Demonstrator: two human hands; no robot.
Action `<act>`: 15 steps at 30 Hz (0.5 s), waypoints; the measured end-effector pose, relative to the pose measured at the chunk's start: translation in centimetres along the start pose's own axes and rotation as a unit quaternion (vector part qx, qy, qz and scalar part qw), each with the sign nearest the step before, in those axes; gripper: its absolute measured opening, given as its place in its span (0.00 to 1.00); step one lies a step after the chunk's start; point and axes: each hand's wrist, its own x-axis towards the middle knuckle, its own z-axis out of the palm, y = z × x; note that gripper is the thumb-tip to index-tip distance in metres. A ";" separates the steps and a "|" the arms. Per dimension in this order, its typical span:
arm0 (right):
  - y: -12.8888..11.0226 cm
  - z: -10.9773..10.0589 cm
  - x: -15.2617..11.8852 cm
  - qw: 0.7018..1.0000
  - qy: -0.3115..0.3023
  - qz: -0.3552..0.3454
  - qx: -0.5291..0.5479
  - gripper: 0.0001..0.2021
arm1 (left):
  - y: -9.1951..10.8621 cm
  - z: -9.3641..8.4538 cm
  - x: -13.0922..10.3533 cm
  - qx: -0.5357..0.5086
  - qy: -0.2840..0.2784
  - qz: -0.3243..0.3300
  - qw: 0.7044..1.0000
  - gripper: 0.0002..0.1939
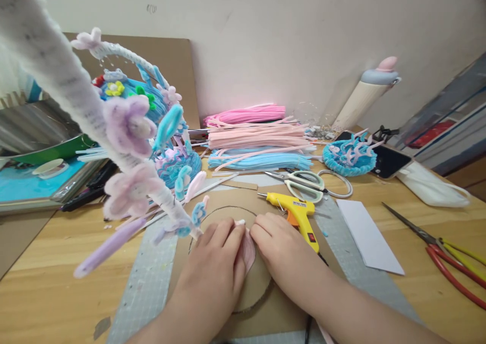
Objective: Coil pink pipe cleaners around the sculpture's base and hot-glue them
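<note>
A thick, white fuzzy-wrapped stem (172, 207) with lilac flowers (131, 124) and small blue loops slants from the upper left down to my left hand (214, 263). That hand is closed around its lower part. A small white tip (240, 222) shows between my hands. Below it lies a pale pink fuzzy piece (248, 253), partly covered by my fingers. My right hand (283, 248) has its fingers bent and pressed together at this piece's edge; its fingertips are hidden. Both hands are over a cardboard sheet (304, 301) with a round cut line.
A yellow glue gun (299, 215) lies right of my hands, near pale green scissors (304, 182). Pink and blue pipe cleaners (261, 157) are stacked behind. A blue fuzzy dish (343, 164), white card (368, 238) and red-yellow-handled scissors (436, 243) are at right.
</note>
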 end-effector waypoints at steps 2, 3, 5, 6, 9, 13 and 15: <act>-0.1 -0.1 0.1 1.000 0.000 0.001 -0.003 0.07 | -0.1 0.0 0.0 0.003 -0.003 0.001 1.000 0.18; -0.1 -0.1 0.1 1.000 0.001 0.001 -0.007 0.07 | -0.1 0.1 -0.1 0.004 -0.002 0.001 1.000 0.19; -0.2 0.0 0.2 1.000 0.003 -0.001 -0.016 0.07 | -0.1 0.2 -0.1 0.009 0.007 -0.001 1.000 0.19; -0.2 0.0 0.2 1.000 0.002 0.000 -0.021 0.07 | -0.1 0.3 -0.1 0.011 0.011 -0.004 1.000 0.19; -0.4 0.0 0.0 1.000 -0.010 0.014 -0.017 0.07 | 0.0 0.4 -0.1 0.013 0.023 -0.005 1.000 0.18; -0.6 -0.3 -0.3 0.995 -0.031 0.083 0.043 0.08 | 0.2 0.3 0.0 0.015 0.026 0.000 1.000 0.17; -0.7 -0.8 -0.3 0.986 -0.045 0.127 0.096 0.08 | 0.3 0.3 0.0 0.018 0.025 -0.002 1.000 0.16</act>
